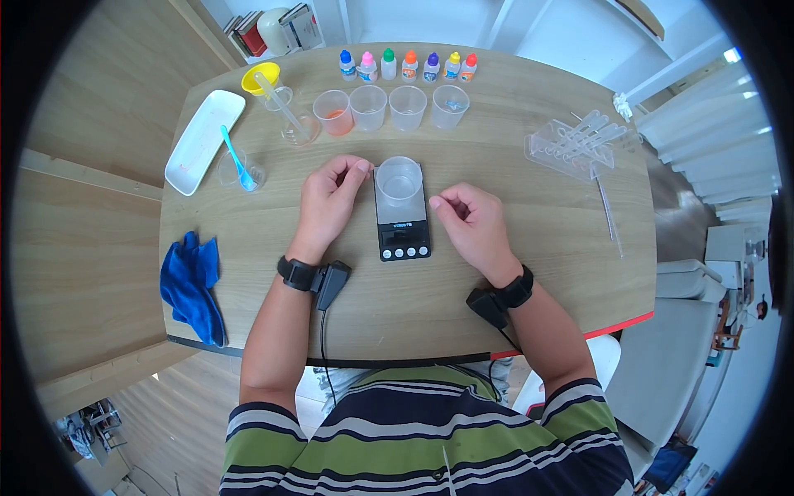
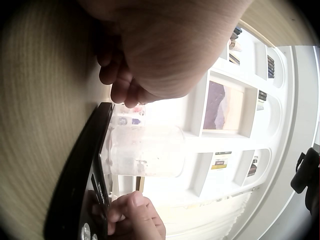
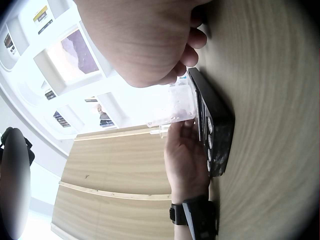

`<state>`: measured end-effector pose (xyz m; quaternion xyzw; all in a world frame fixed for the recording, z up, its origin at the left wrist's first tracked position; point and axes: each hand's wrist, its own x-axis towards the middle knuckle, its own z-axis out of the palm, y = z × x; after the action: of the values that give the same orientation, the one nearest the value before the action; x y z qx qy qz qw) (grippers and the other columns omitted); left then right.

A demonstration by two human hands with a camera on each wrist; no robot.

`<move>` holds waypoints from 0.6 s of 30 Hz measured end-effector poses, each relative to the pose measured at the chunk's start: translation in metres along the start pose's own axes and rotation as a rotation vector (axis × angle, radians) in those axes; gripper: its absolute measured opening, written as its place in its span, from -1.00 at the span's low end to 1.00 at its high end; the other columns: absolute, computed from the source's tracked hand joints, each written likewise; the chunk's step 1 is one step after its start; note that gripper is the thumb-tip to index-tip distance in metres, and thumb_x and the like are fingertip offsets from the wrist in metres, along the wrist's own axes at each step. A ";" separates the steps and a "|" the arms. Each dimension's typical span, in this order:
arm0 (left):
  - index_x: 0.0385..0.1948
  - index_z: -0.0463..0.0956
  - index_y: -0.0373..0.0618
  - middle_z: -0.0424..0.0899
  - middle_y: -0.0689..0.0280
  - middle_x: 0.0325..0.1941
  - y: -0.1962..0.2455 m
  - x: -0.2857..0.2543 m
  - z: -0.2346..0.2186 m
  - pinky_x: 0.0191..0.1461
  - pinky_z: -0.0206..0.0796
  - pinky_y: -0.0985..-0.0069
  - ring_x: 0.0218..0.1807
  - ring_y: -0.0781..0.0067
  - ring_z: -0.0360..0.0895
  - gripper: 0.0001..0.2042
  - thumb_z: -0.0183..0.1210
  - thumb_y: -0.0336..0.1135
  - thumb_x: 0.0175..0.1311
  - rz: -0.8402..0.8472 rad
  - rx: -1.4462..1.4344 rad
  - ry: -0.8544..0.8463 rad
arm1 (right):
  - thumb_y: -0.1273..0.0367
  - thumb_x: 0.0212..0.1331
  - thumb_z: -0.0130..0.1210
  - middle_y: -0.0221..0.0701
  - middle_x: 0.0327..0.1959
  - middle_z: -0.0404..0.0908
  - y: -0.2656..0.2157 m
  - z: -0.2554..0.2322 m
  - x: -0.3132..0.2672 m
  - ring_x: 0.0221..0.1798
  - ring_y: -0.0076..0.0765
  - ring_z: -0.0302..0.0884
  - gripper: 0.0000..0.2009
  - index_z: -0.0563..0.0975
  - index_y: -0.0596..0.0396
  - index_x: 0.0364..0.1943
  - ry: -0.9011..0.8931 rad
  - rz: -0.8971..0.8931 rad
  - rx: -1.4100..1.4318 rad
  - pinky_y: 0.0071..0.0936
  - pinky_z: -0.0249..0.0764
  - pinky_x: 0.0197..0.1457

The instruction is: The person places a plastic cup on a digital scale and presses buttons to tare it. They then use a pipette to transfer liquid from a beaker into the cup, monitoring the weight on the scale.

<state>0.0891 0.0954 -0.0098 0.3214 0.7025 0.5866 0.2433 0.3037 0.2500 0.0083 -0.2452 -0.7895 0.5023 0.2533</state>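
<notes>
A black digital scale with a lit display and a row of round buttons lies in the middle of the table. On its plate stands a clear plastic cup, upright; the left wrist view shows the same cup from the side. My left hand rests by the scale's upper left edge, fingers loosely curled and thumb close to the corner. To the right of the scale, a small gap away, my right hand lies with its fingers loosely curled in. Neither hand shows anything in its grasp.
Behind stand a cup of orange liquid, several clear cups and dropper bottles. Left are a white tray, a blue spoon in a cup, a flask, a yellow funnel and a blue cloth; right, a tube rack.
</notes>
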 end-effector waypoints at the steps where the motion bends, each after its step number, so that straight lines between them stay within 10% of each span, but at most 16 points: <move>1: -0.07 0.77 -0.29 0.86 0.35 -0.19 -0.002 0.000 0.000 0.07 0.54 0.52 -0.10 0.61 0.70 -0.73 0.26 -0.23 0.65 0.005 -0.012 0.005 | 0.44 0.39 0.42 -0.37 -0.44 0.75 0.000 0.000 0.000 -0.46 -0.56 0.58 -0.88 0.72 0.22 -0.25 0.001 -0.002 -0.001 -0.49 0.51 -0.32; 12: -0.01 0.76 -0.27 0.81 0.41 -0.12 0.001 -0.001 -0.004 0.21 0.45 0.54 0.01 0.63 0.64 -0.72 0.20 -0.21 0.72 -0.015 -0.069 -0.010 | 0.44 0.38 0.42 -0.34 -0.43 0.75 0.000 0.000 0.000 -0.46 -0.53 0.59 -0.87 0.71 0.22 -0.26 0.006 -0.004 0.014 -0.47 0.51 -0.33; 18: 0.30 0.61 -0.21 0.70 0.28 0.24 0.023 -0.012 -0.012 0.40 0.37 0.40 0.29 0.42 0.57 -0.53 0.38 -0.09 0.54 0.102 -0.037 -0.051 | 0.40 0.37 0.42 -0.31 -0.45 0.73 0.002 -0.001 0.002 -0.47 -0.45 0.62 -0.86 0.72 0.19 -0.27 0.012 -0.005 0.005 -0.42 0.52 -0.34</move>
<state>0.0924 0.0813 0.0144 0.3670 0.6676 0.6029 0.2368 0.3027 0.2523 0.0073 -0.2456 -0.7872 0.5024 0.2598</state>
